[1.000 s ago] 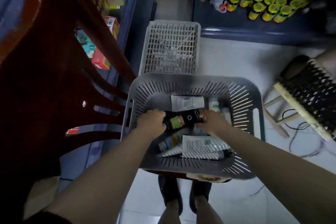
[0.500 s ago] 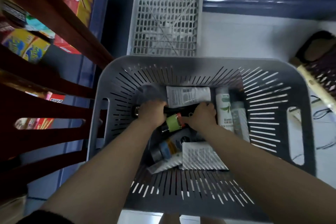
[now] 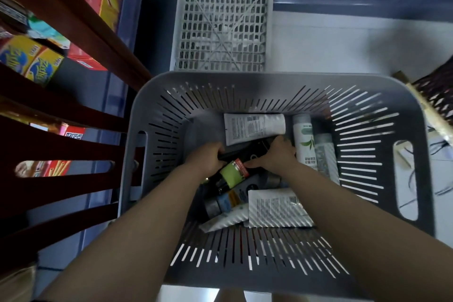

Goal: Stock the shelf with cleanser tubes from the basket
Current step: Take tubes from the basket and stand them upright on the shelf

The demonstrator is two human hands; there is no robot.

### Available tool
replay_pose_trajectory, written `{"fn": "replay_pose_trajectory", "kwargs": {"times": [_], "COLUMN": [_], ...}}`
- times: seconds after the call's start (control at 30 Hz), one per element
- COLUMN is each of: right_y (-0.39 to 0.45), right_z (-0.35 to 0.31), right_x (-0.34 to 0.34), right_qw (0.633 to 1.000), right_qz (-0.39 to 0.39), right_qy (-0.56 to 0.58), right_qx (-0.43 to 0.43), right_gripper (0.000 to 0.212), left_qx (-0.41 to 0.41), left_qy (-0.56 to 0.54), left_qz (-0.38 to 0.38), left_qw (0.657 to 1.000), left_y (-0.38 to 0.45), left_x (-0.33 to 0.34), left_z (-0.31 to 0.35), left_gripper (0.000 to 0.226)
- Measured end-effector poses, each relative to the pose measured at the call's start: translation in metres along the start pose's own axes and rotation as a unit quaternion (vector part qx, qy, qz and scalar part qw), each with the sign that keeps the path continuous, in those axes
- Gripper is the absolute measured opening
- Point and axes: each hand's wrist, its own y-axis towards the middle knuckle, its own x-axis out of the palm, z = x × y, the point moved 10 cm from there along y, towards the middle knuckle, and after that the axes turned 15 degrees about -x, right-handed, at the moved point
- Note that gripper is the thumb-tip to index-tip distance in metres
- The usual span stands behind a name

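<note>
Both hands are reaching down into the grey basket (image 3: 157,110) and closing on the same thing: a black tube (image 3: 247,151) lying across the gap between them. The left hand (image 3: 204,158) is curling its fingers over the tube's left end, and the right hand (image 3: 277,154) is wrapping its fingers over the right end, thumb pointing in toward the left hand. The tube's long axis is running from one set of fingers to the other, tilted so the right end is sitting a little farther from the body than the left. Just below the left fingers, a tube with a green and red band (image 3: 232,174) is angling down and away toward the wrist; whether the left hand is also holding it I cannot tell.

The other tubes are lying loose in the basket. A white tube (image 3: 255,127) is resting just beyond both sets of fingertips, parallel to the black one. Two pale tubes (image 3: 305,144) are lying just to the right of the right hand, their length running away from the body. More tubes (image 3: 228,202) are lying under the wrists, nearer the body.

Since both hands are equally on the black tube, the lift looks set to go straight up, with the shelf (image 3: 61,12) waiting off to the left of the left hand.
</note>
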Motion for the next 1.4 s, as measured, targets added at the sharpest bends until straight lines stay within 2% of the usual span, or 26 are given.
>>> {"fn": "replay_pose_trajectory", "kwargs": {"times": [0.1,0.23,0.27,0.37,0.4,0.5,0.63,0.77,0.83,0.93,1.03,1.1,1.17,1.27,1.4], "right_y": [-0.002,-0.006,-0.006,-0.010,-0.014,-0.026,-0.048,-0.085,-0.110,-0.150,-0.204,-0.246,-0.289,-0.350,-0.435], "right_z": [-0.003,-0.007,-0.008,-0.015,-0.019,-0.033,-0.061,-0.105,-0.129,-0.162,-0.207,-0.242,-0.277,-0.325,-0.382], "right_x": [0.004,0.017,0.019,0.014,0.008,-0.007,-0.036,-0.059,-0.074,-0.114,-0.150,-0.168,-0.177,-0.187,-0.191], "right_qw": [1.000,0.994,0.991,0.985,0.982,0.973,0.968,0.963,0.956,0.939,0.909,0.876,0.844,0.796,0.735], "right_qz": [-0.005,-0.013,-0.009,0.015,0.030,0.056,0.090,0.068,0.058,0.072,0.050,0.046,0.039,0.033,0.027], "right_qy": [-0.004,0.101,0.120,0.147,0.153,0.177,0.162,0.117,0.091,0.070,0.034,-0.007,-0.054,-0.077,-0.091], "right_qx": [-0.012,-0.041,-0.052,-0.089,-0.103,-0.141,-0.167,-0.234,-0.273,-0.328,-0.412,-0.480,-0.531,-0.599,-0.671], "right_gripper": [0.106,0.104,0.097,0.030,0.016,0.020,0.028,0.008,0.005,0.006,0.007,0.009,0.009,0.008,0.008], "left_qx": [-0.019,-0.008,-0.001,0.010,0.012,0.027,0.026,-0.010,-0.004,0.012,0.035,0.058,0.072,0.076,0.090], "left_qy": [-0.103,-0.181,-0.187,-0.225,-0.239,-0.251,-0.190,-0.261,-0.292,-0.309,-0.306,-0.333,-0.350,-0.360,-0.399], "left_qz": [-0.020,-0.056,-0.058,-0.041,-0.032,0.000,0.052,0.048,0.050,0.085,0.143,0.192,0.243,0.293,0.367], "left_qw": [0.994,0.982,0.981,0.973,0.970,0.968,0.980,0.964,0.955,0.947,0.940,0.921,0.902,0.882,0.835], "left_y": [-0.005,-0.017,-0.019,-0.024,-0.027,-0.043,-0.073,-0.117,-0.149,-0.206,-0.271,-0.320,-0.370,-0.447,-0.547], "left_x": [-0.001,0.000,-0.001,-0.011,-0.015,-0.030,-0.052,-0.080,-0.096,-0.120,-0.146,-0.167,-0.187,-0.208,-0.229], "left_z": [-0.008,-0.006,-0.004,-0.003,-0.004,-0.004,-0.005,-0.012,-0.008,-0.003,0.002,0.003,0.002,-0.008,-0.034], "left_gripper": [0.028,0.028,0.026,0.013,0.008,0.004,0.024,0.017,0.014,0.024,0.026,0.007,0.016,0.003,0.006]}}
